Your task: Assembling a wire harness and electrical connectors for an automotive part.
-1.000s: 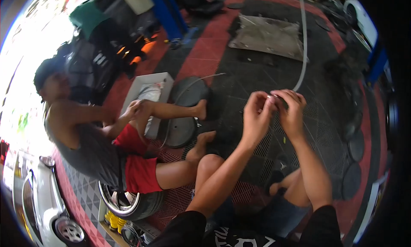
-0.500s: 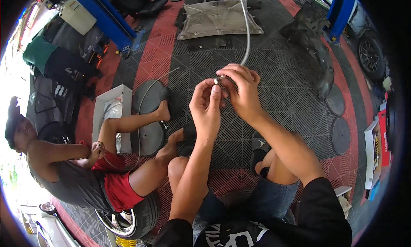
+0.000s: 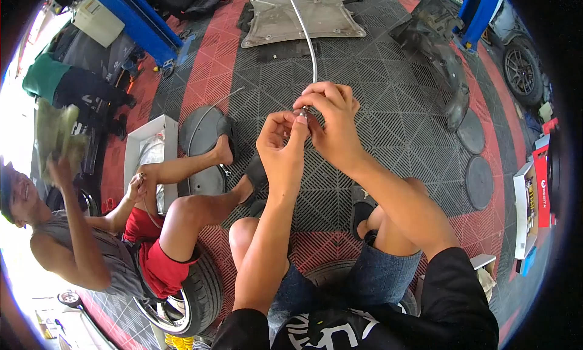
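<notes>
Both of my hands meet in front of me around a small shiny metal fitting. My left hand pinches the fitting between thumb and index finger. From the other side, the fingers of my right hand close around it and partly cover it. A pale grey hose runs down from the top of the view and disappears behind my right fingers. How the hose joins the fitting is hidden by my hands.
A co-worker sits at left on a wheel with a tyre, one hand raising a cloth, the other gripping a thin hose. A white box stands beyond. A large grey panel lies ahead, dark car parts at right.
The co-worker has lifted one arm with a cloth in that hand. My view has shifted slightly; my hands stay together on the fitting, and the hose appears farther left.
</notes>
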`<state>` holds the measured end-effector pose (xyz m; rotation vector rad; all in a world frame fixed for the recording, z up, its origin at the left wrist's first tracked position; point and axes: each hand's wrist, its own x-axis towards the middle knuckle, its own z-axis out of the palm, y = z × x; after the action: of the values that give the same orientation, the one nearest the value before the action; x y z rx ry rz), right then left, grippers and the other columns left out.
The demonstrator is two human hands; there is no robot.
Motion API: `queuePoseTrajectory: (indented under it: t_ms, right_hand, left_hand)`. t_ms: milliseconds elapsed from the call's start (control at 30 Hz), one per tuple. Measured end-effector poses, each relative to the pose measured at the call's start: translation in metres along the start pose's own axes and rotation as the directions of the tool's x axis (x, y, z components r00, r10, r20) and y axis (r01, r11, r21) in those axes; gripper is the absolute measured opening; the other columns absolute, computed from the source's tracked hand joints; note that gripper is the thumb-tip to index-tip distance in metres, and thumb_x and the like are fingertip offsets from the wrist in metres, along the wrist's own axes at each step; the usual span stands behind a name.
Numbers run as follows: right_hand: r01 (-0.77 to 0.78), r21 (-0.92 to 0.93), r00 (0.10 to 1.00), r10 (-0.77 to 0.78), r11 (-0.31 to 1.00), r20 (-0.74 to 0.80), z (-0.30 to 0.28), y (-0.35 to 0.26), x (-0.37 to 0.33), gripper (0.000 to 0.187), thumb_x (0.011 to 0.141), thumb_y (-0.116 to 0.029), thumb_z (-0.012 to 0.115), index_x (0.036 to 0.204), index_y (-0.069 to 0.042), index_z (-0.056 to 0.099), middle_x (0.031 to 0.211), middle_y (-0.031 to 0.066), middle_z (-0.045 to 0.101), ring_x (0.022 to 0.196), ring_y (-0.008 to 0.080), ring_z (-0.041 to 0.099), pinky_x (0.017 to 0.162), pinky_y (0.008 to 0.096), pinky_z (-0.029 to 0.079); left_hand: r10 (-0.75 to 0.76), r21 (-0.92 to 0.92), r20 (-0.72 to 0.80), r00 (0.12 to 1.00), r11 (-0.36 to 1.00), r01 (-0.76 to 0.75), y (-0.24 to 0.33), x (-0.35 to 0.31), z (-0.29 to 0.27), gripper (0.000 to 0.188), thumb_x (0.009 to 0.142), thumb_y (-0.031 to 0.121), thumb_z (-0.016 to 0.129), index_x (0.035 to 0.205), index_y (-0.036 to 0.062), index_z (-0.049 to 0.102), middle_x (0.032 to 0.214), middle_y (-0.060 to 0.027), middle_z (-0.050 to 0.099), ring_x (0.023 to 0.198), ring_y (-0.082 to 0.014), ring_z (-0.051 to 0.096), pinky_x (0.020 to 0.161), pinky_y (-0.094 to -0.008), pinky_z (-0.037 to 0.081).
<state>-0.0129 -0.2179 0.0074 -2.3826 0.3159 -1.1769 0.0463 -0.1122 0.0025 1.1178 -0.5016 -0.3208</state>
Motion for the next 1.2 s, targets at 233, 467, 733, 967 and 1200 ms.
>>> queuePoseTrajectory:
  t_ms: [233,467,733,967,1200]
  right_hand:
    - [0.075,-0.010,0.997,-0.075,0.997,-0.004,-0.009,0.007,0.005,0.021,0.076,-0.010,0.078,0.094,-0.020,0.076,0.098,-0.0039,0.057,0.098,0.0218,0.050,0.089,0.0459,0.030]
    - [0.064,-0.005,0.998,-0.064,0.998,-0.009,-0.009,0.007,0.006,0.023,0.074,-0.011,0.079,0.094,-0.019,0.074,0.092,-0.0019,0.055,0.096,0.0222,0.052,0.090,0.0450,0.031]
    - [0.057,-0.025,0.998,-0.056,0.998,0.032,-0.014,0.007,-0.003,0.022,0.074,-0.011,0.079,0.093,-0.017,0.071,0.096,-0.0014,0.056,0.099,0.0232,0.053,0.094,0.0460,0.031]
    - [0.034,-0.003,0.999,-0.034,0.999,0.012,-0.015,0.003,0.001,0.028,0.071,-0.012,0.080,0.098,-0.015,0.073,0.106,0.0001,0.059,0.103,0.0226,0.052,0.095,0.0422,0.032]
    - [-0.002,-0.167,0.989,-0.023,0.986,-0.147,-0.017,0.016,0.010,0.028,0.073,-0.010,0.079,0.097,-0.020,0.072,0.135,0.0050,0.052,0.123,0.0329,0.046,0.100,0.0495,0.032]
  left_hand:
    - [0.351,0.510,0.010,0.936,0.803,-0.306,-0.001,-0.001,0.003,0.013,0.087,0.007,0.073,0.096,0.0022,0.064,0.083,-0.0022,0.064,0.080,-0.0128,0.054,0.077,-0.0293,0.045]
    - [0.376,0.583,0.047,0.925,0.742,-0.332,-0.003,-0.002,0.000,0.012,0.085,0.005,0.073,0.095,0.0032,0.066,0.082,-0.0025,0.064,0.080,-0.0149,0.053,0.078,-0.0305,0.045]
    - [0.236,0.572,0.059,0.970,0.789,-0.226,-0.011,-0.006,-0.006,0.015,0.086,0.007,0.072,0.097,-0.0013,0.066,0.082,-0.0073,0.065,0.076,-0.0155,0.058,0.074,-0.0309,0.050]
    - [0.159,0.548,0.056,0.986,0.821,-0.164,0.005,-0.006,-0.006,0.011,0.089,0.006,0.067,0.093,-0.0026,0.063,0.077,-0.0032,0.059,0.074,-0.0124,0.053,0.073,-0.0278,0.047]
    - [0.087,0.318,0.027,0.996,0.944,-0.091,0.009,-0.005,-0.015,0.012,0.097,0.009,0.059,0.097,-0.0024,0.064,0.079,0.0042,0.054,0.071,-0.0021,0.044,0.063,-0.0190,0.033]
